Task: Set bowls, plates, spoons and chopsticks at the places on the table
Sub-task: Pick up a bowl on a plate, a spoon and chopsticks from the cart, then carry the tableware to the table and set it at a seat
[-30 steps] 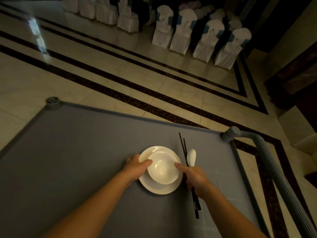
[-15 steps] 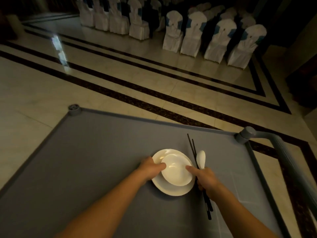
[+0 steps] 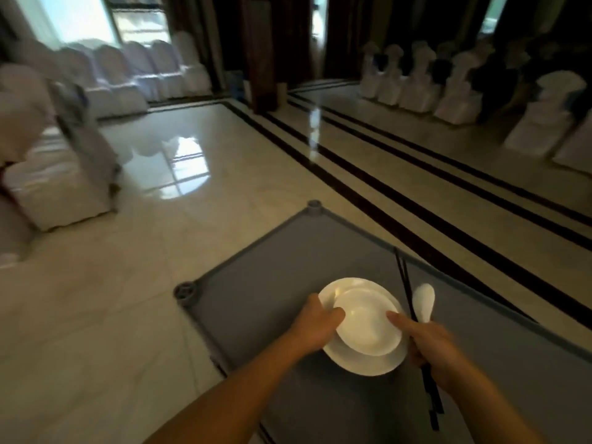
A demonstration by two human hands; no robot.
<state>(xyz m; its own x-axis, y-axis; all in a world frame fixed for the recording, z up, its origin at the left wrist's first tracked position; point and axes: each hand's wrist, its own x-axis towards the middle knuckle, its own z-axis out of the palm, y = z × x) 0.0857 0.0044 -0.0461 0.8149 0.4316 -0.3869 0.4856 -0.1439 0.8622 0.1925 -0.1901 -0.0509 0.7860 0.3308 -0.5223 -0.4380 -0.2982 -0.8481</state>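
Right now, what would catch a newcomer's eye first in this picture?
The white bowl stacked on a white plate, gripped from both sides over a grey cart. The right hand also clutches black chopsticks and a white spoon. White-covered chairs line the shiny floor behind.

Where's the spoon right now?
Head view, lower right: the white spoon sticks up from the right hand, beside the black chopsticks, just right of the bowl.

Both hands grip bowl on plate — right holds chopsticks.
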